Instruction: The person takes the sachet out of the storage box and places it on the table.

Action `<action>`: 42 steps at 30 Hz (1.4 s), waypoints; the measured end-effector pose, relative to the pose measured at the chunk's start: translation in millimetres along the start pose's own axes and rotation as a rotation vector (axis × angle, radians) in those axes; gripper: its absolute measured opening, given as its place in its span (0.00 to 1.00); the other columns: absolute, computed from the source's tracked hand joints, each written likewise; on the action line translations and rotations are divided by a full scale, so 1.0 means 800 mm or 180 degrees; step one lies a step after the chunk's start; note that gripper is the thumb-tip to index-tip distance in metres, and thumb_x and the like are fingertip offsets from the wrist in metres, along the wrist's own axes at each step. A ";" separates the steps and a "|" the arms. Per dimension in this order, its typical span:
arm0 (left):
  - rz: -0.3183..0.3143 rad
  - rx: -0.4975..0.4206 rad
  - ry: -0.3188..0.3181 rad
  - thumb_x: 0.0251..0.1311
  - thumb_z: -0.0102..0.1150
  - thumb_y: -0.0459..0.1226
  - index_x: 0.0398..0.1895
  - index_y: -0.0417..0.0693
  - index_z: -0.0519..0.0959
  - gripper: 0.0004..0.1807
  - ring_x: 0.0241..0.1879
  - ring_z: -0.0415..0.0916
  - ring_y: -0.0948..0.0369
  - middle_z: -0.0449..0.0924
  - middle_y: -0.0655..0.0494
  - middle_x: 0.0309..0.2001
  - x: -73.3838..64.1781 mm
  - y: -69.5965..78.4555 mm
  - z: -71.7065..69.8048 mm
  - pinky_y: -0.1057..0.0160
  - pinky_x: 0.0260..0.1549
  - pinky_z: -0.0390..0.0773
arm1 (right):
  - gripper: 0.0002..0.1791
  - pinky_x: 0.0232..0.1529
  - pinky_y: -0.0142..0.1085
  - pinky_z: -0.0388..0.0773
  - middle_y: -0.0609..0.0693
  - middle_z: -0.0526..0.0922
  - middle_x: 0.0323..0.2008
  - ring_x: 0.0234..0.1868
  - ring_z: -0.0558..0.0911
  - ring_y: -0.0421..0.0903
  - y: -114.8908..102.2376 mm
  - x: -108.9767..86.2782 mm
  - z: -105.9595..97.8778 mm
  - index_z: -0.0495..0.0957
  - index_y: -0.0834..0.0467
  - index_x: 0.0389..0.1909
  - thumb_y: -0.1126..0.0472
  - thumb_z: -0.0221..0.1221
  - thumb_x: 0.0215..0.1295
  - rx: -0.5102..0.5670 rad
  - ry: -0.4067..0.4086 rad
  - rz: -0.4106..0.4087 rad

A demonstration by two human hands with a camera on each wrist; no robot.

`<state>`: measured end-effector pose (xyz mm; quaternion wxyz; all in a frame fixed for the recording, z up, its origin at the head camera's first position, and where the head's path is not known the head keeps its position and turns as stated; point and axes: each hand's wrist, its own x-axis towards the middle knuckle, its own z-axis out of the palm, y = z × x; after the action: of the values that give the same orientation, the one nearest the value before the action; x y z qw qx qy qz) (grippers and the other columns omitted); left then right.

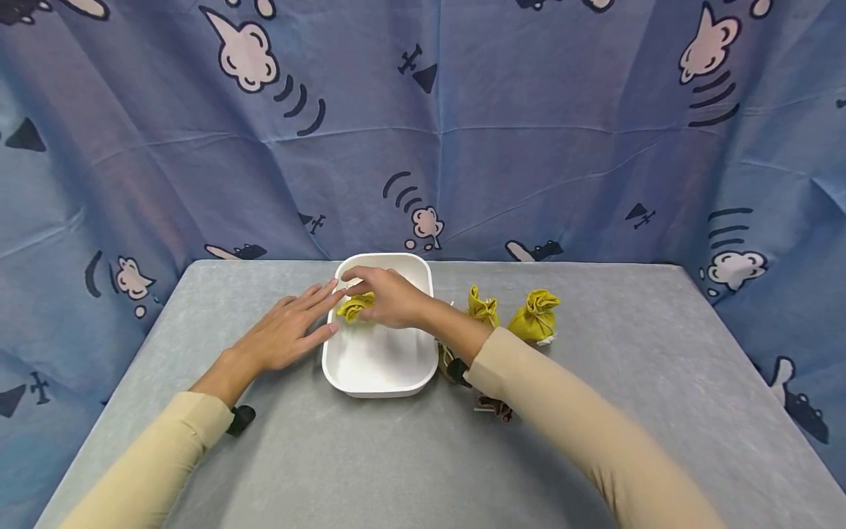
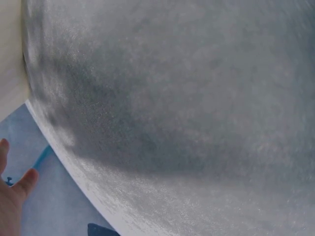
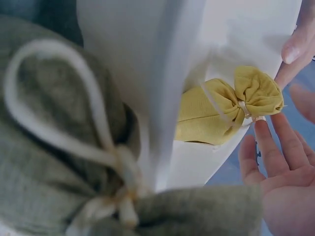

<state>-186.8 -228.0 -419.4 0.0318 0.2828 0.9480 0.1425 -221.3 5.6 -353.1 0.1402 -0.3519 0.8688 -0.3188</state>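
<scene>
A yellow drawstring pouch [image 1: 355, 307] lies in the upper left part of a white tray [image 1: 383, 382]. Reaching over the tray, my right hand [image 1: 390, 297] has its fingers spread around the pouch. In the right wrist view, its fingertips [image 3: 262, 129] lie at the tied neck of the yellow pouch [image 3: 211, 110], and the fingers look loosely extended. My left hand [image 1: 284, 334] is palm down at the tray's left rim, fingers extended and holding nothing. Only a thumb and finger of the left hand [image 2: 17, 194] show in the left wrist view.
Two more yellow pouches [image 1: 534, 317] stand right of the tray. A grey-green pouch [image 3: 54, 147] with a white cord sits close by the tray's right wall. Partly under the right arm is a brown item [image 1: 496, 408]. A patterned blue curtain [image 1: 463, 162] hangs behind the grey table [image 1: 297, 455].
</scene>
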 end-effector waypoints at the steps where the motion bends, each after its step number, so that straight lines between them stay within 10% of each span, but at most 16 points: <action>1: 0.0000 0.0000 -0.0001 0.75 0.38 0.59 0.80 0.60 0.50 0.35 0.77 0.46 0.49 0.43 0.57 0.80 0.000 0.000 0.000 0.39 0.67 0.56 | 0.35 0.70 0.39 0.61 0.54 0.82 0.57 0.67 0.73 0.47 0.000 0.001 0.001 0.69 0.63 0.67 0.72 0.68 0.57 -0.0023 -0.0008 0.0009; 42: 0.0042 -0.0043 0.0056 0.76 0.38 0.58 0.80 0.61 0.51 0.34 0.76 0.48 0.46 0.44 0.58 0.80 -0.001 -0.001 0.000 0.39 0.66 0.57 | 0.25 0.54 0.39 0.78 0.55 0.86 0.50 0.54 0.84 0.46 0.000 0.014 0.005 0.75 0.61 0.63 0.75 0.56 0.65 -0.0158 0.0307 0.0415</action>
<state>-186.5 -229.5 -419.6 0.0244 0.2876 0.9454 0.1516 -227.6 -3.8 -356.3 0.1100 -0.2822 0.9033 -0.3039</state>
